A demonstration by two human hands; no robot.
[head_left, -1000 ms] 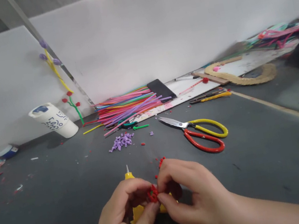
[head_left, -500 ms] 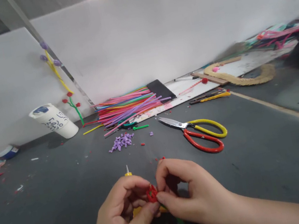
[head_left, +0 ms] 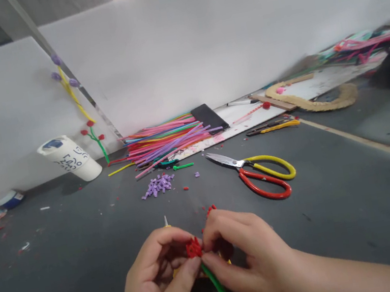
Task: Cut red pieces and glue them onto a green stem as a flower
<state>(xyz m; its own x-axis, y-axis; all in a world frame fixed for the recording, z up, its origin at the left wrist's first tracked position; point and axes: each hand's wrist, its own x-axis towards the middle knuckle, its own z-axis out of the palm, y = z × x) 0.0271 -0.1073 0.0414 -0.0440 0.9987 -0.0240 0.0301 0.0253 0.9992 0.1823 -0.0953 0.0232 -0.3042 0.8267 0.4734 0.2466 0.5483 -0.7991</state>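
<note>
A small red pipe-cleaner flower (head_left: 193,248) on a green pipe-cleaner stem (head_left: 219,291) is pinched between both hands. My left hand (head_left: 157,277) grips it from the left, thumb and forefinger closed on the red head. From the right, my right hand (head_left: 248,254) presses thumb and fingertips against the head's side, by the top of the stem. Under the hands lies what looks like a yellow glue gun, mostly hidden, its metal tip (head_left: 166,220) showing beyond my left fingers. Small red pieces (head_left: 211,209) lie just past my right knuckles.
Scissors (head_left: 263,174) with red and yellow handles lie beyond my right hand. Purple cut pieces (head_left: 157,185) and a heap of coloured pipe cleaners (head_left: 171,137) are farther back. A white cup (head_left: 72,159) stands left, near pipe-cleaner flowers (head_left: 94,138) against the white panel.
The red flower has turned in my fingers, its tips now facing more upward. The green stem now shows hanging toward me. My right hand has shifted slightly.
</note>
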